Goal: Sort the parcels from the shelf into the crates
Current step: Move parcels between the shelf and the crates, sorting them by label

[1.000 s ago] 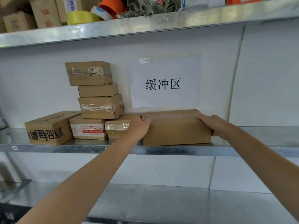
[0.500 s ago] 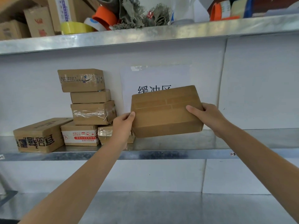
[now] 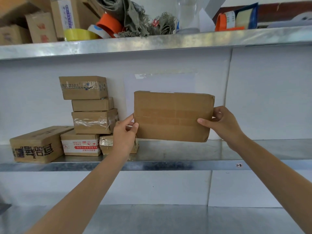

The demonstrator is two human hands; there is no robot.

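I hold a flat brown cardboard parcel (image 3: pixel 172 115) upright in front of the wall, its taped broad face turned toward me, lifted off the middle metal shelf (image 3: pixel 168 165). My left hand (image 3: pixel 124 134) grips its left edge and my right hand (image 3: pixel 221 123) grips its right edge. Left of it, several parcels remain on the shelf: a stack of three boxes (image 3: pixel 91 105), a box with a red and white label (image 3: pixel 80 143), a small taped box (image 3: pixel 106 144) partly behind my left wrist, and a printed box (image 3: pixel 37 144) at the far left. No crates are in view.
The upper shelf (image 3: pixel 152 43) carries tape rolls (image 3: pixel 79 34), cardboard boxes, grey cloth and clutter. A white paper sign (image 3: pixel 160 81) on the wall is mostly hidden behind the held parcel. A lower metal shelf surface (image 3: pixel 168 218) lies below. The right part of the middle shelf holds nothing.
The parcel was lifted off the middle shelf and tipped up until its broad face points at me. Both hands stayed on its ends. It now covers the sign's writing.
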